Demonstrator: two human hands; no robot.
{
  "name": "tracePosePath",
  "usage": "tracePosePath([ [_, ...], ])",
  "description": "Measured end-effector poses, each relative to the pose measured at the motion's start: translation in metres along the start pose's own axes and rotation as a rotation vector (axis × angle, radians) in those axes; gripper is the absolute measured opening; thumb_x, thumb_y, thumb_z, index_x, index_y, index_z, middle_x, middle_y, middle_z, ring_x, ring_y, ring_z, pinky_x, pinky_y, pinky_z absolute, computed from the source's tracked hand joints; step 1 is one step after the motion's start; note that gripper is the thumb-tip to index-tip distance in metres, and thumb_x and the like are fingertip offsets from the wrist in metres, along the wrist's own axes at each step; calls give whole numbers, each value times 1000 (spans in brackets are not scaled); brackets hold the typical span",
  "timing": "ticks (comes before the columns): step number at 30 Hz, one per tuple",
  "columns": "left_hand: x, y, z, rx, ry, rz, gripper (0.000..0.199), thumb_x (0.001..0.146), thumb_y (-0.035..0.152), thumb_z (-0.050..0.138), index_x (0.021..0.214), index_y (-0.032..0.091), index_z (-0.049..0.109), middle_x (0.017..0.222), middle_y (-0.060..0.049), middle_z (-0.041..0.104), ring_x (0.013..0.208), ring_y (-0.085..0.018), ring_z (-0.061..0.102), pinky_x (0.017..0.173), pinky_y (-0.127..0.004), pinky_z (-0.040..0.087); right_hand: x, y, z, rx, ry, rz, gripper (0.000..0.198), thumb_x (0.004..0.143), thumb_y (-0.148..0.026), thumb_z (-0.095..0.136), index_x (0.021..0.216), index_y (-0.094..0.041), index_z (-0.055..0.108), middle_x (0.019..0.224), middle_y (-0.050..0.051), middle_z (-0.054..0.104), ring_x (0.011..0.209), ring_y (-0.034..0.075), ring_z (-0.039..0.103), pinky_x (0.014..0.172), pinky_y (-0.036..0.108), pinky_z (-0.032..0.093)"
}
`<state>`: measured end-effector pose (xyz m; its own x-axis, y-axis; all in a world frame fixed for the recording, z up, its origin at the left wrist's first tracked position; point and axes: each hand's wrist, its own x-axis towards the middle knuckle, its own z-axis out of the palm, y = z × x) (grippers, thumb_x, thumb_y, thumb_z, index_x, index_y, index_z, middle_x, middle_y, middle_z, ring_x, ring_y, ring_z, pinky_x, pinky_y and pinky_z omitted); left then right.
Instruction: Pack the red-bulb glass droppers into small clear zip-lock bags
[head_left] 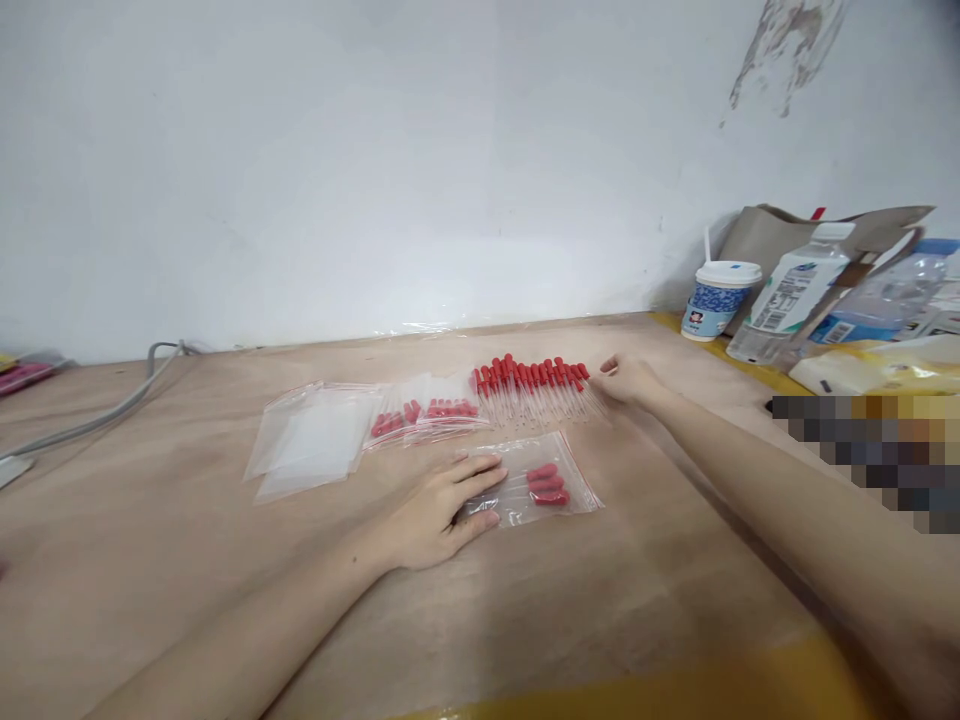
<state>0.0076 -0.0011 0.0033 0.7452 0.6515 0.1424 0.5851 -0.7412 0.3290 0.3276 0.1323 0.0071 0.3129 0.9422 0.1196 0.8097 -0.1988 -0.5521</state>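
Observation:
My left hand (442, 508) lies with its fingers spread over the left part of a clear zip bag (514, 510). Inside that bag are three droppers with red bulbs (547, 485), their stems running back under my fingers. At the right end of a row of loose red-bulbed droppers (534, 378) is my right hand (626, 380). Its fingers are bent and slightly apart, close beside the last bulbs, and no dropper shows between them. Left of the row, filled zip bags (427, 412) with red bulbs overlap one another. Flat clear bags (311, 440) lie further left.
On the right stand a blue-and-white paper cup (716, 300) with a straw, a clear bottle (791, 290), a second bottle (881, 295) and a beige bag (761, 235). A grey cable (112, 420) crosses the table's left side. A white wall (337, 180) rises behind.

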Motion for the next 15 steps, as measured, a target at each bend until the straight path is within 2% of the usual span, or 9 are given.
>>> tracePosePath([
  [2,0,1,-1,1,0,2,47,90,39,42,134,25,36,140,-5,35,128,-22,33,104,-42,31,11,-4,5,-28,-26,36,26,61,-25,64,84,-11,61,73,11,63,71,22,59,57,27,41],
  [6,0,2,-2,-8,-1,7,46,90,39,42,134,25,37,140,-5,35,128,-23,33,104,-42,31,23,-7,9,-32,-79,52,7,57,-14,63,62,-14,59,56,8,57,70,24,59,55,28,40],
  [9,0,3,-2,-13,-4,5,46,90,39,42,134,24,37,140,-5,36,128,-23,33,104,-42,31,25,-2,9,42,-106,33,9,56,-12,62,53,-17,55,46,5,50,62,22,57,51,27,37],
  [12,0,3,-3,-21,4,19,46,90,38,42,134,24,37,140,-5,36,128,-23,34,104,-43,31,22,7,7,187,-131,18,9,57,-15,61,54,-17,54,37,0,40,46,16,49,42,26,32],
  [15,0,3,-3,-24,9,21,46,90,38,42,134,25,37,140,-5,36,127,-23,34,104,-42,32,17,14,1,405,-132,-21,8,60,-22,61,64,-17,56,36,-3,36,37,11,38,36,24,27],
])
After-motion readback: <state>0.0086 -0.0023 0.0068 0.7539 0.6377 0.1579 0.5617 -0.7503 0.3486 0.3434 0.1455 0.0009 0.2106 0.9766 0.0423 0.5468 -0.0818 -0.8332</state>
